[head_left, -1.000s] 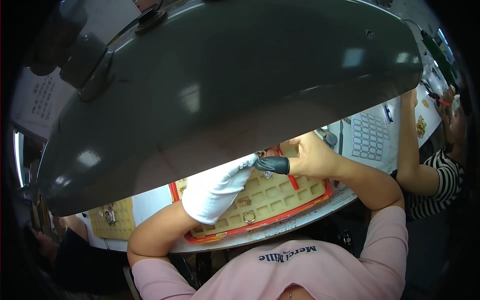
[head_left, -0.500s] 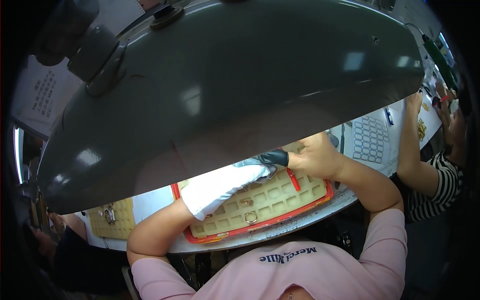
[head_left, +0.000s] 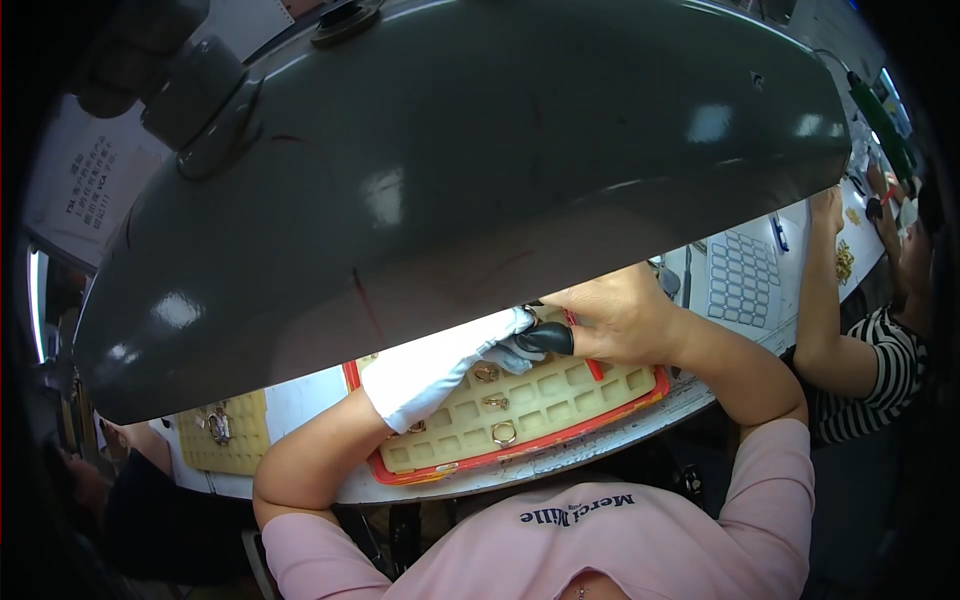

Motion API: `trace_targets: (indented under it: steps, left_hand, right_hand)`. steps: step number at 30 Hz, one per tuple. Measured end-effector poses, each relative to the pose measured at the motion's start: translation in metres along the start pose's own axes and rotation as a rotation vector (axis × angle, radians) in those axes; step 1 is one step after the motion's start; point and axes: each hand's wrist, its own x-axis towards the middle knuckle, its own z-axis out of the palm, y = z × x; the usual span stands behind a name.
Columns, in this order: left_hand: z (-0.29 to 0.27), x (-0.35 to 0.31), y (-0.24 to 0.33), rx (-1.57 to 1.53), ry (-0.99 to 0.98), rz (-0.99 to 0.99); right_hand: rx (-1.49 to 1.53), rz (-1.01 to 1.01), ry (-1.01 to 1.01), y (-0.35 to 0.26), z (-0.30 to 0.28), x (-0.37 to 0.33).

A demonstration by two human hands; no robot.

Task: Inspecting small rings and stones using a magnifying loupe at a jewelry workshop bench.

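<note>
My left hand (head_left: 450, 362), in a white glove, is closed with its fingertips meeting my right hand over the tray. A small, dark, shiny piece shows between them, too small to name. My right hand (head_left: 625, 318) is bare except for a black cover (head_left: 546, 338) on the thumb, and its fingers are bent in a pinch. Below its palm pokes the end of a red stick-like tool (head_left: 595, 369); whether it is held or lying there I cannot tell. Underneath is a cream pocketed insert (head_left: 560, 412) in a red tray (head_left: 520, 458), with several rings (head_left: 503, 433) in its pockets.
A large dark grey lamp shade (head_left: 450, 200) hangs low and hides the far side. To the right lie a sheet of oval-cornered labels (head_left: 742, 278) and a blue pen (head_left: 779, 232). A second cream tray (head_left: 240, 440) stands left. People sit on both sides, one in a striped sleeve (head_left: 880, 365).
My left fingers have shifted and now curl lower. My right hand has turned and dropped slightly, covering most of the red tool. Another ring in the tray has come into view.
</note>
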Motion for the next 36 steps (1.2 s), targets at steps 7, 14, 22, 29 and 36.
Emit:
trace_targets:
  steps: [7, 14, 22, 29, 36]
  left_hand:
    - [0.002, 0.000, 0.004, -0.070, -0.036, -0.104]
    - [-0.004, 0.002, -0.008, 0.044, -0.001, -0.003]
    - [0.002, 0.003, -0.003, -0.250, -0.120, -0.020]
    - [0.000, 0.004, 0.001, -0.338, -0.169, -0.069]
    - [-0.001, 0.005, -0.003, -0.391, -0.156, -0.085]
  right_hand:
    - [0.077, 0.085, -0.009, 0.004, -0.002, -0.002]
    - [0.291, 0.164, -0.022, 0.003, -0.001, 0.001]
    - [0.229, 0.189, -0.005, -0.002, 0.000, -0.002]
    - [0.397, 0.320, 0.041, -0.003, 0.000, -0.001]
    - [0.526, 0.428, 0.022, -0.006, -0.002, 0.005]
